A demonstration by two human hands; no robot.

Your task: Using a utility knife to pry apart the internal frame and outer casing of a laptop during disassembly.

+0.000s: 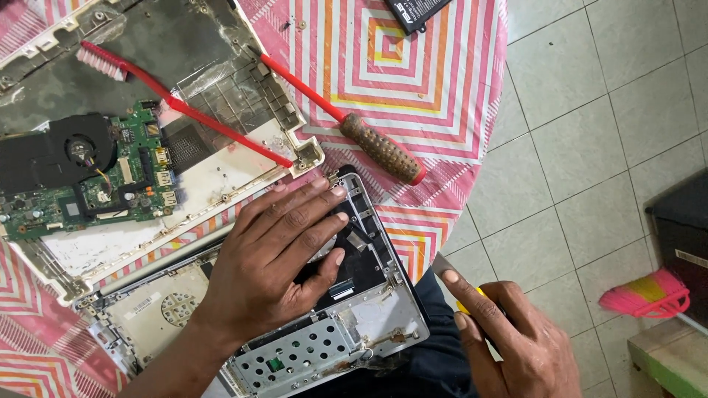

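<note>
The opened laptop chassis (346, 324) is pinned flat under the left hand (284, 254) — fingers spread, nothing gripped — while at five o'clock the right hand (509, 343) is closed on a yellow-handled tool (472, 302), so a steadied tip is judged to be called for next.

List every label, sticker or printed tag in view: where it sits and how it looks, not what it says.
Battery pack label: top edge of the table, black slab with white print, cut off by the frame.
Chassis sticker: on the silver laptop chassis, left of the left hand, small pale strip.
Box label: on the dark box at far right, white strip.
No screens.
</note>
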